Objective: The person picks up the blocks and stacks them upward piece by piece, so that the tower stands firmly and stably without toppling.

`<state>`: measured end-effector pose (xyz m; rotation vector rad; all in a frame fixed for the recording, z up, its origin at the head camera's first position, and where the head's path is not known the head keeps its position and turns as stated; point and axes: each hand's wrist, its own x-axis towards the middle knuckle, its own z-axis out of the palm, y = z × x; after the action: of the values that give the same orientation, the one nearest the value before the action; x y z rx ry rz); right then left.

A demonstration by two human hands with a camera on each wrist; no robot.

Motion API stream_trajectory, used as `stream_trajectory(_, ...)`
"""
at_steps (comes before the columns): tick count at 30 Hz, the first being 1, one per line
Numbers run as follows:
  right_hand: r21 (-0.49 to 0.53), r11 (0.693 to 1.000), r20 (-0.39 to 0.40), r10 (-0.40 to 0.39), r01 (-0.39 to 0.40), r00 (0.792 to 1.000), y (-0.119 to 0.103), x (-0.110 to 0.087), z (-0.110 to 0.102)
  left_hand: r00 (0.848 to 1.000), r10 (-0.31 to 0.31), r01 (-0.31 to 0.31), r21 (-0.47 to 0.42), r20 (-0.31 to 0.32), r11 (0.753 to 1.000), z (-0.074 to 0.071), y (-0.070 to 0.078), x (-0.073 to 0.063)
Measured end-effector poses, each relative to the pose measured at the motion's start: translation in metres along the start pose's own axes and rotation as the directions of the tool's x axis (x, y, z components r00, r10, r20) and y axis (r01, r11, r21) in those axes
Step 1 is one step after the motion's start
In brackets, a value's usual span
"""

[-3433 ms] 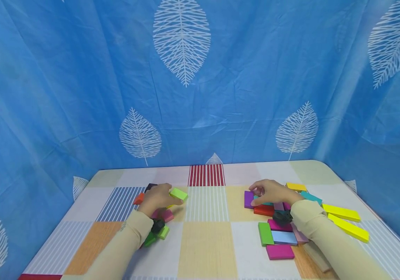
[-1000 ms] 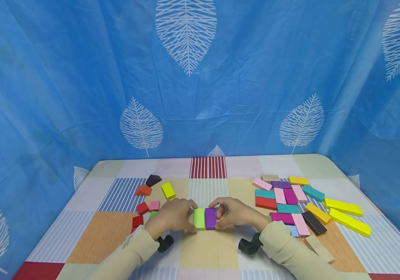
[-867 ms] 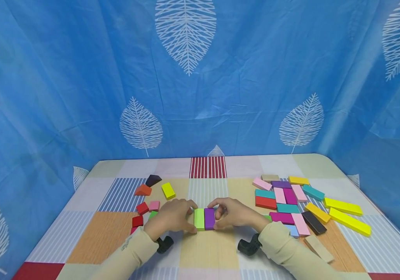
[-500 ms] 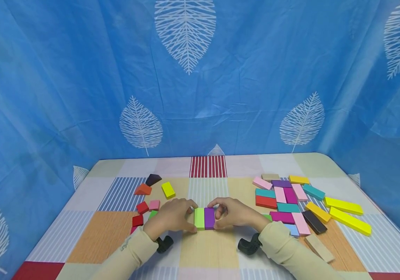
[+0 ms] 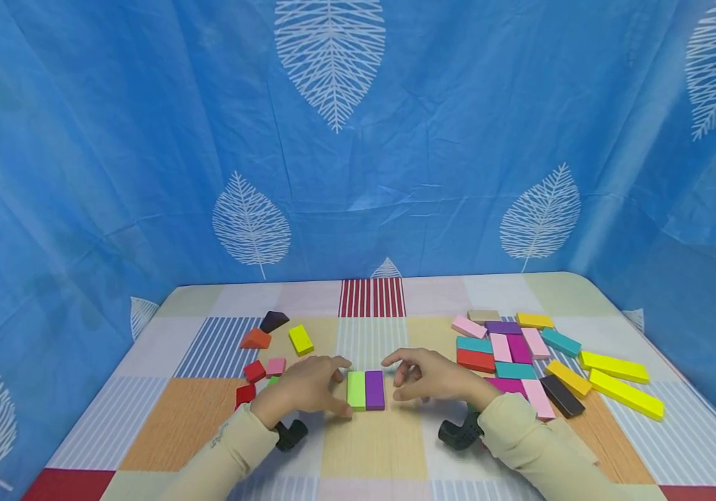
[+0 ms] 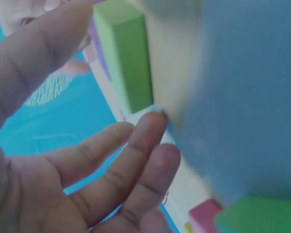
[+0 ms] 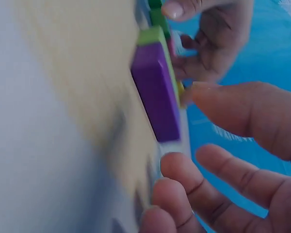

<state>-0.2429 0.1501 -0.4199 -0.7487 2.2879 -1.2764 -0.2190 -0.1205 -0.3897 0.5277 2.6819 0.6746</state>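
A light green block [image 5: 356,391] and a purple block [image 5: 375,390] lie flat, side by side with long edges together, in the middle of the table. On their left is my left hand [image 5: 309,387], fingers spread and loosely bent, fingertips close by the green block; nothing is in its grasp. My right hand [image 5: 434,377] hovers a short way right of the purple block, its thumb and fingers apart. The left wrist view shows the green block [image 6: 123,56] just beyond the left fingertips. In the right wrist view, a gap separates the purple block [image 7: 156,92] from the right fingers.
Many coloured blocks lie on the right, among them a red block [image 5: 475,360], a black block [image 5: 561,396] and a long yellow block [image 5: 625,394]. On the left are a yellow block [image 5: 300,340], an orange piece [image 5: 255,339] and a black piece [image 5: 274,321]. A blue curtain [image 5: 433,139] hangs behind.
The green and purple blocks came from the left and right groups to the middle and were pushed together. Just now my right hand has let go of the purple block and drawn rightward.
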Motion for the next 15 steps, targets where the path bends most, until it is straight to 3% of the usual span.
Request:
stream_trajectory(5, -0.049, 0.997, -0.042, -0.062, 0.060, 0.997, 0.006, -0.017, -0.024, 0.999, 0.040, -0.040, -0.068, 0.001, 0.997, -0.015, -0.010, -0.001)
stream_trajectory(9, -0.155, 0.984, -0.121, -0.106, 0.086, 0.987, 0.010, -0.032, -0.045, 0.995, 0.083, -0.088, -0.086, -0.051, 0.992, -0.029, -0.024, 0.004)
stream_trajectory(12, -0.249, 0.968, -0.195, -0.086, 0.036, 0.977, 0.013, -0.044, -0.059, 0.991, 0.073, -0.080, -0.063, -0.111, 0.995, -0.039, -0.032, 0.009)
stream_trajectory(15, -0.336, 0.941, -0.257, -0.041, -0.050, 0.965, 0.016, -0.057, -0.071, 0.990, 0.015, -0.020, -0.035, -0.141, 0.999, -0.047, -0.038, 0.012)
